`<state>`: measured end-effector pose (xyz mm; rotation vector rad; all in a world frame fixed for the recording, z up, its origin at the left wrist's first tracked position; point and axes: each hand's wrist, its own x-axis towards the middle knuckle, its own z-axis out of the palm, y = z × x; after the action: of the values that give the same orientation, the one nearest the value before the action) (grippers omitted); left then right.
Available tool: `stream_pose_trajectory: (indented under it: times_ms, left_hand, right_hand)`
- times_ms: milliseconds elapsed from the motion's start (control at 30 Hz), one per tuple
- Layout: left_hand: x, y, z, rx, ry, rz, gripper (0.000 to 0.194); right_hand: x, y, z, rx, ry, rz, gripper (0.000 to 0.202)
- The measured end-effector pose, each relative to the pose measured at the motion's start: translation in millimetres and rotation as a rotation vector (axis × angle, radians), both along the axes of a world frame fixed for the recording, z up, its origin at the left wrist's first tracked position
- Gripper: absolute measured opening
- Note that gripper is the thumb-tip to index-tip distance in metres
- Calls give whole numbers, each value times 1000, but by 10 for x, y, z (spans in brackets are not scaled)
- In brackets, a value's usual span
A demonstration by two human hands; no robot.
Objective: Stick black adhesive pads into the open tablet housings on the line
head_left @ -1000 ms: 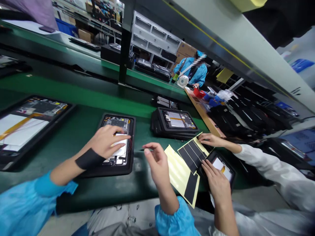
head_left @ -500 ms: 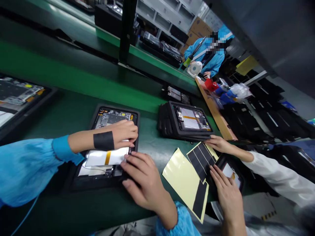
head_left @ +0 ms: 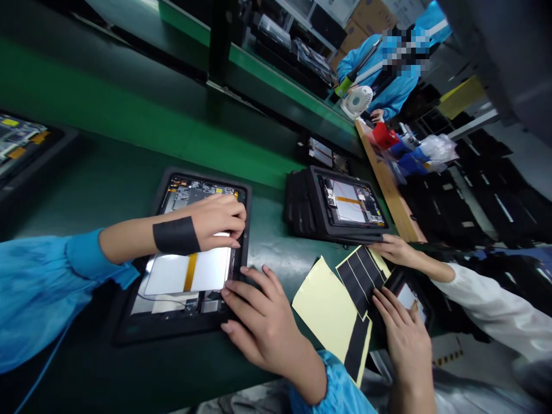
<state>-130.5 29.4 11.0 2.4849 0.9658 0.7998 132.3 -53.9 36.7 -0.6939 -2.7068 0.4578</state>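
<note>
Over at the left edge, a circuit-covered device (head_left: 19, 138) is cut off by the frame. Left of centre, here's the uncovered tablet (head_left: 211, 276), rectangular, lying in a thick matte black tray (head_left: 172, 330) on the smooth dark green surface (head_left: 271, 213): flat white panel (head_left: 166, 276), orange strip (head_left: 188, 275) across it. Right of centre, a stack (head_left: 297, 204) of black trays, a second uncovered unit (head_left: 345, 199) on top; nearer us, a pale yellow sheet (head_left: 323, 310) bearing flat black rectangles (head_left: 357, 282).

Now the fingers! The left hand (head_left: 219, 221), a black patch (head_left: 176, 236) on its wrist, is over the tablet, fingers curled, thumb stretched out; can't tell whether they pinch anything. The right hand (head_left: 265, 322) has its fingers loosely spread, tips at the tablet's right edge. Farther right, a co-worker's hand (head_left: 405, 333) lies beside the black rectangles.
</note>
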Motion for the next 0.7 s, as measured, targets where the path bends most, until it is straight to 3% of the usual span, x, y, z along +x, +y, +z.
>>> stream_pose_trajectory:
  times_ms: [200,367,533,700]
  left_hand:
    - [-149,63,-5,51,58,79,21]
    - [-235,-39,89,188,134,232,24]
    - [-3,-331,118,166,100,-58,27]
    - [-31,-240,65,11,72,-145,24]
  right_hand:
    - [25,18,16,7,2,25,33]
    - [-11,30,0,-165,79,-9,35]
    - [-57,30,-25,-258,178,-51,30]
    - [-72,8,-44,-222,147,-28,32]
